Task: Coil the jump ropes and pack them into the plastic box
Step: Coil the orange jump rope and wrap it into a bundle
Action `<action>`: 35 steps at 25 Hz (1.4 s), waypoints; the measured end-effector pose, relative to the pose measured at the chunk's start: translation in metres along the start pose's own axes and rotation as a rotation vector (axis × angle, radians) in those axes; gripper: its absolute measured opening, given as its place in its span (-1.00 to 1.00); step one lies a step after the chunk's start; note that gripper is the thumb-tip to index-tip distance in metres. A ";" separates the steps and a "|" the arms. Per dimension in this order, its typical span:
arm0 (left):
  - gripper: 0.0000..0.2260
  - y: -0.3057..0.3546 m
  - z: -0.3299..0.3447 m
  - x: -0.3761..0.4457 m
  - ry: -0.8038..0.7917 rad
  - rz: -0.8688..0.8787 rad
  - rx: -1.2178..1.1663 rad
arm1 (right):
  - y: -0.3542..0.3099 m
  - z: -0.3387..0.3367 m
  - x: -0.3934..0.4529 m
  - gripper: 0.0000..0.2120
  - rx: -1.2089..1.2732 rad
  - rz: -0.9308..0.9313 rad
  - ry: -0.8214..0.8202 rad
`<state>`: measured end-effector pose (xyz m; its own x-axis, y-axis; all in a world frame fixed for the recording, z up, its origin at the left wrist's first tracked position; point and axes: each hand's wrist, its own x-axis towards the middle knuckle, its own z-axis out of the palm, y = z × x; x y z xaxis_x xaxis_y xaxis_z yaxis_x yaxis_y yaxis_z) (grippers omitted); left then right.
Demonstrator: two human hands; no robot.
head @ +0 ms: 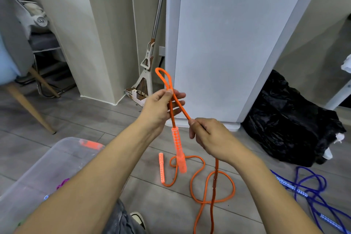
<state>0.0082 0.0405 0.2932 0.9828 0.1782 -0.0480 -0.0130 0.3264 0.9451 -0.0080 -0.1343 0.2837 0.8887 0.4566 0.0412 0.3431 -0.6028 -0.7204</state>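
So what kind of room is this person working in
Most likely a home, perhaps a kitchen or utility corner: a white fridge stands on wood-look flooring, a mop leans in the corner beside it, and a black bin bag sits on the floor.

A single head-worn camera looked forward and down, close above the forearms, facing the white cabinet (237, 43) across the floor (95, 119).
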 end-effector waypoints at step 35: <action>-0.80 0.001 0.003 -0.027 -0.679 -0.120 0.488 | -0.006 -0.026 -0.006 -0.69 0.133 0.006 0.127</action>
<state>-0.0179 0.0334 0.2966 0.8718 -0.4795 -0.0997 0.0260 -0.1580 0.9871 -0.0074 -0.1510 0.3060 0.9249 0.3616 0.1174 0.3016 -0.5098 -0.8057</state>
